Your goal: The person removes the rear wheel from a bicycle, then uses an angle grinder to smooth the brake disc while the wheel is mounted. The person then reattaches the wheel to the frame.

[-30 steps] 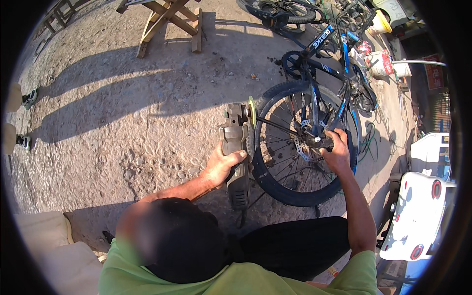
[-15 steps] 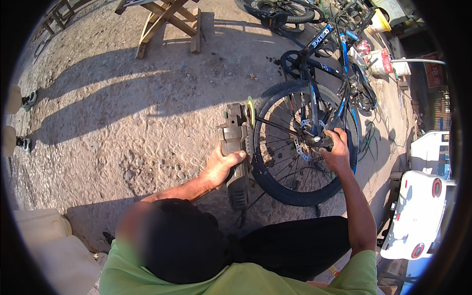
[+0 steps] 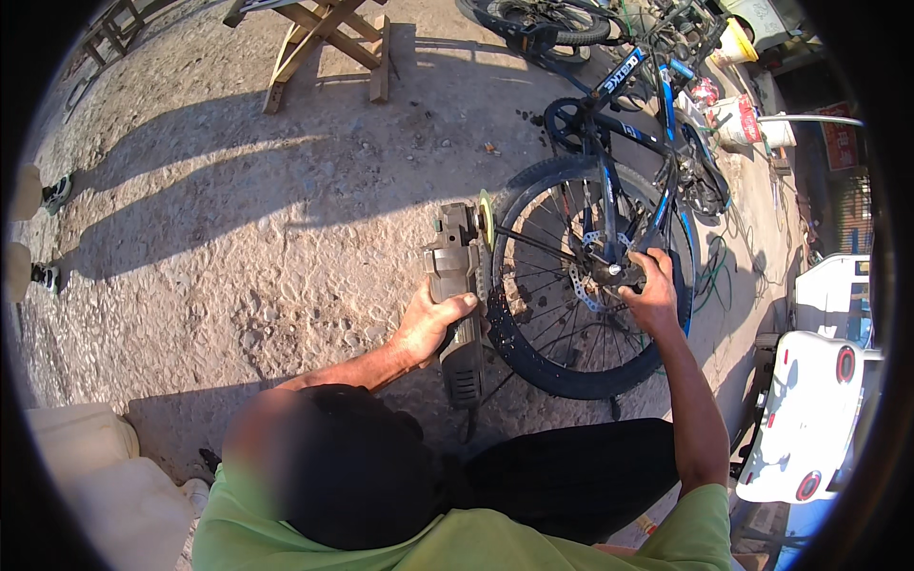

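Observation:
My left hand [image 3: 424,328] is wrapped round the body of a grey-black angle grinder [image 3: 453,269]. Its thin yellow-green disc [image 3: 486,221] meets, or nearly meets, the outer end of a black rod [image 3: 535,242] running to the wheel hub. The rod looks like a kickstand. My right hand [image 3: 657,295] curls around a black part [image 3: 625,275] at the axle, beside the silver brake rotor [image 3: 583,290]. They belong to a black-and-blue bicycle's spoked wheel [image 3: 547,376]. Small bright flecks show near the tyre by the grinder.
A wooden trestle [image 3: 328,48] stands at the far left, another bicycle [image 3: 562,29] far back. Buckets [image 3: 735,119] and green cords [image 3: 714,271] lie beyond the wheel. At right sits a white panel with round red lights [image 3: 800,419]. Another person's shoes [image 3: 57,193] show at left.
The grinder's disc has shifted very slightly downward in the picture. More bright flecks are scattered across the tyre and spokes. My right hand has stayed in place.

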`<state>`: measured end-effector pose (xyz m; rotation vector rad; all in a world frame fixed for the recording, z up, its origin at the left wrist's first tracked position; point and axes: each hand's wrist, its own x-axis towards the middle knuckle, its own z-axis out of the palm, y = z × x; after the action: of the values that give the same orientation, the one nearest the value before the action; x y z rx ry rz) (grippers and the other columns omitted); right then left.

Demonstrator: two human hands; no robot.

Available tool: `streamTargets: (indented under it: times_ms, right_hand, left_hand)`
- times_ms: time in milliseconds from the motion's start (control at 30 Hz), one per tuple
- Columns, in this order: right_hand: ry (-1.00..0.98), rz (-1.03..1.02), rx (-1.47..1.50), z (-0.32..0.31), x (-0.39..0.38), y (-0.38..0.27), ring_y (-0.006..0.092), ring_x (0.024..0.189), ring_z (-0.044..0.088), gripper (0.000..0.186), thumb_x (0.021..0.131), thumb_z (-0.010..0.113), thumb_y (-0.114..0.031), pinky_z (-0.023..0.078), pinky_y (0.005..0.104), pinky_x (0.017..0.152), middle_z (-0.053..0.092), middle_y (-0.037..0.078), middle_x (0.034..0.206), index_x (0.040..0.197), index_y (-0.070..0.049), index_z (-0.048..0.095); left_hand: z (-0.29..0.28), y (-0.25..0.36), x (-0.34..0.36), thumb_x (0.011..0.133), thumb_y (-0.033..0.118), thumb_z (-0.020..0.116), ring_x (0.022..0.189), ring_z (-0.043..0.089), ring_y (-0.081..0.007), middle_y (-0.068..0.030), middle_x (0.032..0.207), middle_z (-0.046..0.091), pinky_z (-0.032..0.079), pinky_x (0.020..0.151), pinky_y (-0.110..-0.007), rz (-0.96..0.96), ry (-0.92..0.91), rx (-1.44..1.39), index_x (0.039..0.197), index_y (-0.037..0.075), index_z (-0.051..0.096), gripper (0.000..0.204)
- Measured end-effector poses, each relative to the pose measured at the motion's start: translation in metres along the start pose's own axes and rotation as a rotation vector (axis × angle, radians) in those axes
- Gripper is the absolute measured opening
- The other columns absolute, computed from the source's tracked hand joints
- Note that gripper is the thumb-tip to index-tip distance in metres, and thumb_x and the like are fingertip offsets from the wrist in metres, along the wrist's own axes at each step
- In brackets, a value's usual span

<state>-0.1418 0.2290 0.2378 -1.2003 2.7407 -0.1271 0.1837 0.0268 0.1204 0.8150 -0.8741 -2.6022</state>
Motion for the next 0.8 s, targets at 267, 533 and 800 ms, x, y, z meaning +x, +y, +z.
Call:
streamTargets:
  times_ms: [267, 533, 800]
  right_hand:
    - [0.012, -0.018, -0.005, 0.002, -0.001, 0.002, 0.0408, 0.141, 0.050, 0.066, 0.074, 0.081, -0.013, 0.044, 0.0455, 0.117, 0.045, 0.021, 0.154, 0.138, -0.009, 0.064]
    - [0.014, -0.037, -0.009, 0.001, 0.001, 0.003, 0.0413, 0.139, 0.052, 0.067, 0.074, 0.082, -0.013, 0.045, 0.0457, 0.115, 0.045, 0.021, 0.152, 0.138, -0.008, 0.063]
    - [0.019, -0.043, 0.002, 0.003, -0.001, 0.003, 0.0418, 0.139, 0.051, 0.067, 0.074, 0.083, -0.012, 0.045, 0.0455, 0.115, 0.045, 0.022, 0.152, 0.138, -0.008, 0.063]
  left_hand:
    - [0.003, 0.006, 0.002, 0.092, 0.025, 0.073, 0.084, 0.074, -0.0266, -0.0147, 0.098, 0.070, 0.064, 0.075, -0.044, 0.049, -0.041, -0.016, 0.124, 0.003, 0.051, 0.045]
    - [0.003, -0.005, 0.000, 0.092, 0.026, 0.073, 0.084, 0.073, -0.0264, -0.0142, 0.098, 0.070, 0.063, 0.075, -0.044, 0.048, -0.029, -0.053, 0.125, 0.003, 0.051, 0.046]
    - [0.005, 0.005, 0.001, 0.092, 0.026, 0.073, 0.083, 0.074, -0.0262, -0.0145, 0.098, 0.069, 0.064, 0.074, -0.043, 0.088, -0.044, -0.006, 0.125, 0.002, 0.051, 0.046]
